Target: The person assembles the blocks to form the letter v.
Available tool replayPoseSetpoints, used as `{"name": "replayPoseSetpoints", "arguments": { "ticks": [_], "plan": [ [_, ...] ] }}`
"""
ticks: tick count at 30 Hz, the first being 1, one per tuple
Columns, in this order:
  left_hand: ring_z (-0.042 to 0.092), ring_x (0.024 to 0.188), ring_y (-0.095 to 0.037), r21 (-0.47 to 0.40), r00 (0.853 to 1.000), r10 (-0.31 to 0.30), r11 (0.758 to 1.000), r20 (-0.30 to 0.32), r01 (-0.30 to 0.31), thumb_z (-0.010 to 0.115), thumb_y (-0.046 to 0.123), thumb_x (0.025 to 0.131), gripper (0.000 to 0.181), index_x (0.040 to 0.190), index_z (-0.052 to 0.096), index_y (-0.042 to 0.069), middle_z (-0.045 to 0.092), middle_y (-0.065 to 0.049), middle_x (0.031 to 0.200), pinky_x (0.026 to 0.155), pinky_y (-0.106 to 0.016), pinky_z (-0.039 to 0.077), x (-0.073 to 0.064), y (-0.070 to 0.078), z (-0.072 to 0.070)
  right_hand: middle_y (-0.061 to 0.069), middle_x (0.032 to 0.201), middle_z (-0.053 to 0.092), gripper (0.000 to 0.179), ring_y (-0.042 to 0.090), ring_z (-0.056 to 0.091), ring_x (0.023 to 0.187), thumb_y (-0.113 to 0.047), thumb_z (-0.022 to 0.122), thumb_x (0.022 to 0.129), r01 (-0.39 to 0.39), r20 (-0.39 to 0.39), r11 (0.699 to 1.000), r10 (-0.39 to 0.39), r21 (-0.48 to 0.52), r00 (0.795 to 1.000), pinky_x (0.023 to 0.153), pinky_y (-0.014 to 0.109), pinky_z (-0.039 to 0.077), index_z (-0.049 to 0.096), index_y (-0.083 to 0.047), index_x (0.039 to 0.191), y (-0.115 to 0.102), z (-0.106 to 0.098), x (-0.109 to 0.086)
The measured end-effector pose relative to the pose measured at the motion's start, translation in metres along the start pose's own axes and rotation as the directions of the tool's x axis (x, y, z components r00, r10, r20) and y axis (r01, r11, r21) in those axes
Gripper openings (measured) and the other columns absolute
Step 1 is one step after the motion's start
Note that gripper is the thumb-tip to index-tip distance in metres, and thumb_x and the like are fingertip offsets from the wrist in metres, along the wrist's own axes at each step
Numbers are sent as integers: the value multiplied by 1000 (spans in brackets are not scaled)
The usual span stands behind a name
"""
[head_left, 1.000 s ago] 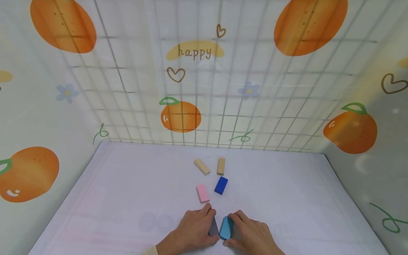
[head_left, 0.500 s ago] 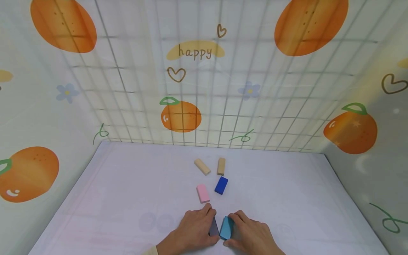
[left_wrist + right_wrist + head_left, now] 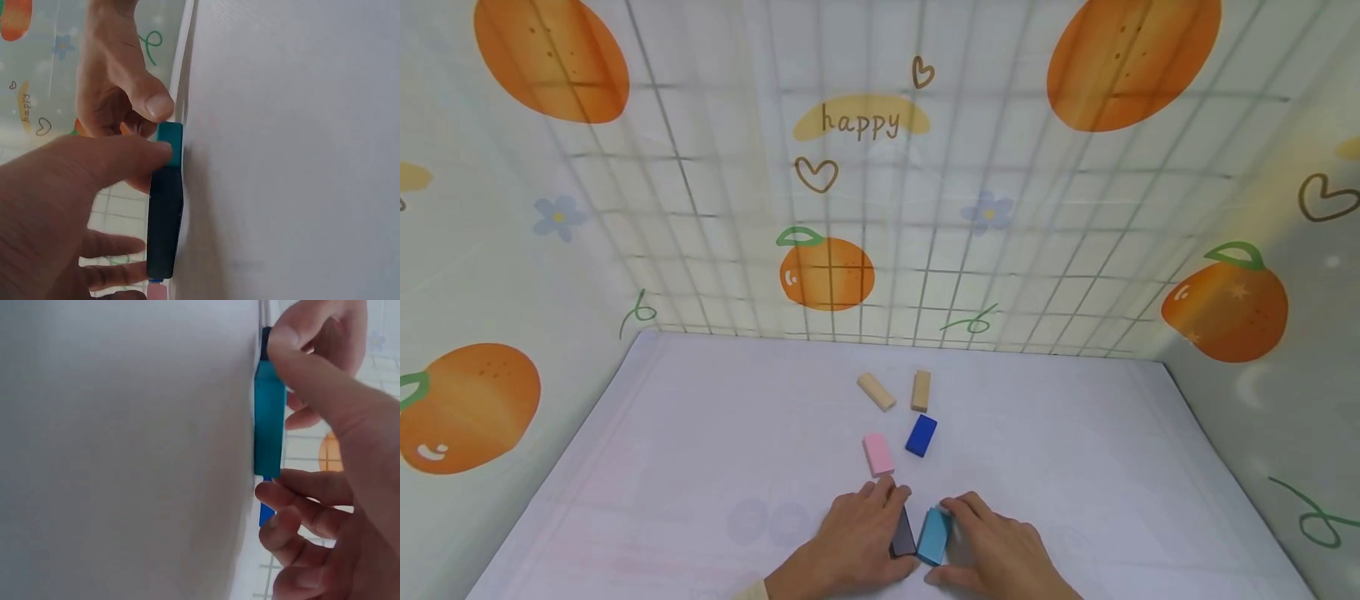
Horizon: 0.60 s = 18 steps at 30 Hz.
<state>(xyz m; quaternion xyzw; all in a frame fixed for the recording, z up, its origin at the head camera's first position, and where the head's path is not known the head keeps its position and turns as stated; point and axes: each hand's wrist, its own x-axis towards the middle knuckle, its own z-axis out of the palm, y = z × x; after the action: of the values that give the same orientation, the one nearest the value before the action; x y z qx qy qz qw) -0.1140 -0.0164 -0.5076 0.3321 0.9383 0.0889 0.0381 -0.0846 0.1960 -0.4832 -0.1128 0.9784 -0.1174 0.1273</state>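
A dark grey block point(image 3: 903, 535) and a turquoise block point(image 3: 934, 537) lie on the white table, their near ends meeting in a V. My left hand point(image 3: 865, 529) is at the grey block, thumb at its near end and fingers spread by its far end. In the left wrist view the grey block point(image 3: 165, 222) shows between thumb and straightened fingers. My right hand point(image 3: 1000, 542) is beside the turquoise block, thumb just off its near end, fingertips right at its far corner. The right wrist view shows loosely bent fingers below the turquoise block point(image 3: 269, 425).
Beyond my hands lie a pink block point(image 3: 878, 454) and a blue block point(image 3: 921, 436). Farther back are two plain wooden blocks, one slanted point(image 3: 876, 392) and one nearly straight point(image 3: 921, 391). A printed curtain point(image 3: 880, 208) with oranges hangs around the white table point(image 3: 700, 433).
The fingers of both hands have loosened and moved slightly away from the grey and turquoise blocks. The blocks keep their places on the table.
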Motion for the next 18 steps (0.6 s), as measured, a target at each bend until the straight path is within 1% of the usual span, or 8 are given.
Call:
{"name": "replayPoseSetpoints", "arguments": {
  "ticks": [1, 4, 7, 14, 16, 18],
  "plan": [
    [49, 95, -10, 11, 1000, 11, 1000, -16, -10, 65, 68, 85, 77, 142, 50, 19, 52, 1, 123, 72, -27, 46, -1, 0, 0, 3, 120, 59, 90, 17, 55, 79, -70, 81, 64, -21, 11, 1000, 21, 15, 1000, 80, 55, 55, 61, -16, 133, 1, -2, 0],
    [46, 104, -13, 33, 997, 45, 999, -56, -43, 63, 69, 86, 74, 144, 52, 24, 52, 3, 124, 82, -30, 43, -2, -1, -1, 3, 124, 60, 93, 18, 59, 85, -73, 81, 62, -71, 16, 997, 71, 32, 997, 82, 59, 53, 61, -18, 134, 3, -7, 0],
    [44, 110, -14, 32, 995, 75, 997, -72, -73, 63, 68, 87, 71, 145, 52, 29, 51, 7, 125, 85, -31, 40, -2, -2, -1, 4, 127, 60, 92, 19, 61, 90, -73, 80, 63, -106, 6, 994, 106, 36, 994, 83, 62, 51, 61, -18, 134, 7, -11, 1],
    [44, 120, -14, -3, 992, 108, 994, -62, -108, 65, 64, 89, 68, 148, 50, 33, 50, 10, 126, 89, -31, 40, -1, -2, -4, 8, 133, 60, 87, 26, 65, 102, -69, 81, 68, -124, -33, 991, 126, 60, 991, 84, 67, 49, 60, -19, 137, 19, -17, 3],
    [45, 122, -15, -13, 992, 112, 994, -56, -113, 66, 63, 89, 67, 148, 51, 34, 50, 10, 126, 89, -31, 40, 0, -2, -4, 8, 133, 59, 86, 26, 65, 102, -67, 81, 70, -116, -48, 991, 119, 64, 992, 83, 65, 50, 59, -19, 138, 22, -18, 4],
    [45, 122, -15, -25, 993, 113, 993, -46, -114, 66, 62, 89, 66, 147, 51, 34, 51, 11, 126, 90, -31, 41, 1, -2, -3, 8, 133, 60, 84, 23, 65, 98, -65, 81, 72, -95, -75, 994, 100, 60, 992, 80, 61, 53, 58, -19, 138, 24, -19, 5]
  ]
}}
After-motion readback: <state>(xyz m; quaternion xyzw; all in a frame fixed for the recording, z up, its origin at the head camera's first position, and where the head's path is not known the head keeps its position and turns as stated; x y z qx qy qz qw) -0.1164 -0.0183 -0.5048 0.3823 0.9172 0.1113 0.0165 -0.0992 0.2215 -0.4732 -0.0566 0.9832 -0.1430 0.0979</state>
